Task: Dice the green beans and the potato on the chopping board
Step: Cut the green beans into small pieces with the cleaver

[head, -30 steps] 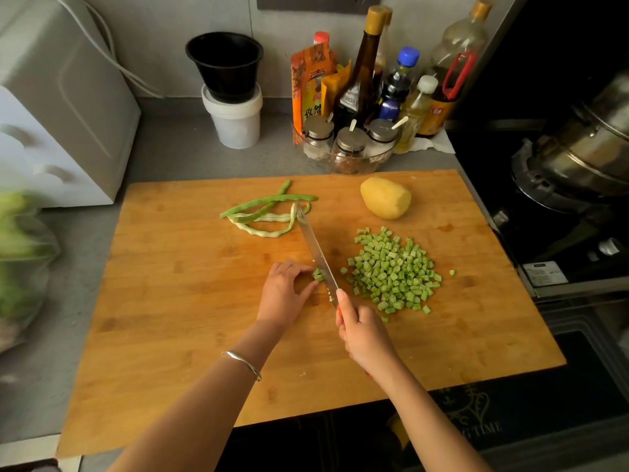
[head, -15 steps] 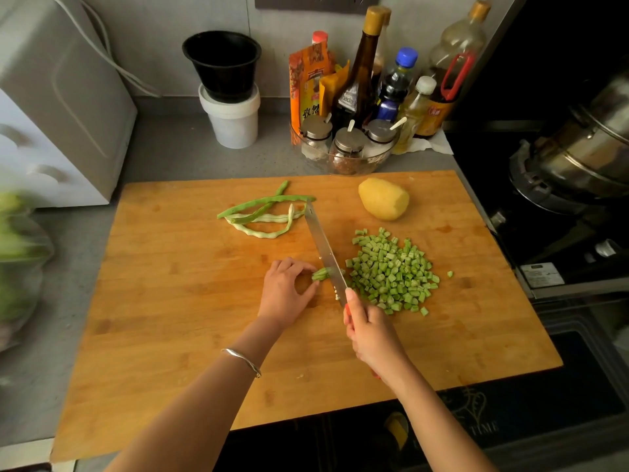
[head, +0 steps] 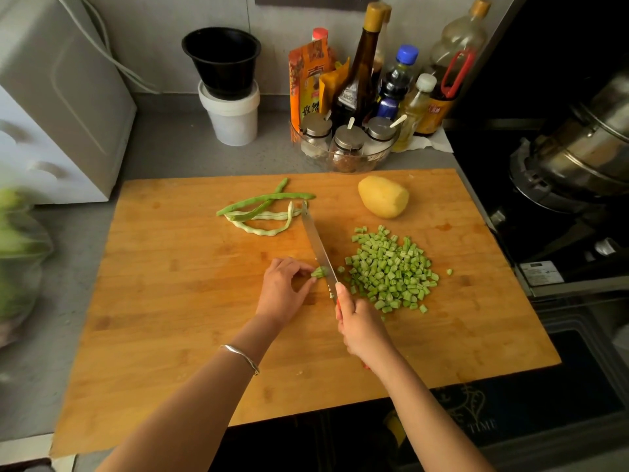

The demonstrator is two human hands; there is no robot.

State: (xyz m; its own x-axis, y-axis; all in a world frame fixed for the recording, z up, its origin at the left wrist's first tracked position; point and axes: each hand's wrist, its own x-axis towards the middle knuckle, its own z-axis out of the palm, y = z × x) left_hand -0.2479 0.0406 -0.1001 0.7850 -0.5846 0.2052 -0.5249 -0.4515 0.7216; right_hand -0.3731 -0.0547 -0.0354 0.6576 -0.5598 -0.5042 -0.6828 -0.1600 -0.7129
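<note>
A large wooden chopping board (head: 177, 318) covers the counter. My left hand (head: 284, 289) pinches a short bunch of green bean ends (head: 319, 272) against the board. My right hand (head: 359, 327) grips the handle of a knife (head: 318, 248), whose blade lies right beside the bean ends. A heap of diced green beans (head: 391, 269) lies to the right of the blade. Several whole green beans (head: 263, 209) lie at the back of the board. A peeled yellow potato (head: 383, 196) sits at the back right.
Behind the board stand a black cup on a white tub (head: 228, 93), a glass bowl of spice jars (head: 345, 144) and several sauce bottles (head: 360, 73). A white appliance (head: 54, 107) is at the left, a bag of greens (head: 17, 250) below it, a steel pot (head: 585, 148) on the stove at right.
The knife has shifted a little to the right towards the diced heap, and the bean bunch under my left hand has grown shorter. The left hand stays in place.
</note>
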